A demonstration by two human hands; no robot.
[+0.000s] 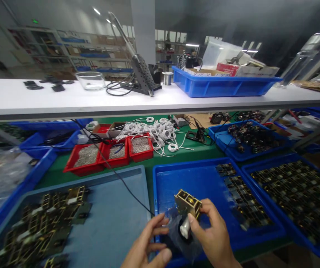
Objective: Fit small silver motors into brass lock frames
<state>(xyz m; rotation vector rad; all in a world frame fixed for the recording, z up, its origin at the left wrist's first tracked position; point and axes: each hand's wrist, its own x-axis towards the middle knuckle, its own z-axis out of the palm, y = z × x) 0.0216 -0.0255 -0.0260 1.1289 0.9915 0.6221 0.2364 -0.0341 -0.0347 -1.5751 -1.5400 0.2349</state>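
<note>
My right hand point(216, 238) pinches a small box-shaped circuit board assembly point(186, 203) with gold-coloured edges, thumb on the near side and fingers behind. It is held above the near part of a blue tray point(188, 171). Just below the assembly is a clear plastic bag point(192, 250); a whitish piece point(185, 227) and something dark and round show there, and I cannot tell whether they are joined to the assembly. To the left, my left hand point(146, 245) is open, its fingers apart beside the bag. More assemblies point(243, 201) lie in rows along the tray's right side.
A grey-blue tray point(115, 219) with piled assemblies stands left, another full blue tray point(296, 193) right. Behind are red bins point(114, 152) of small metal parts and white cable coils point(162, 130). A white shelf point(73, 102) crosses above; a black cable point(129, 190) hangs down.
</note>
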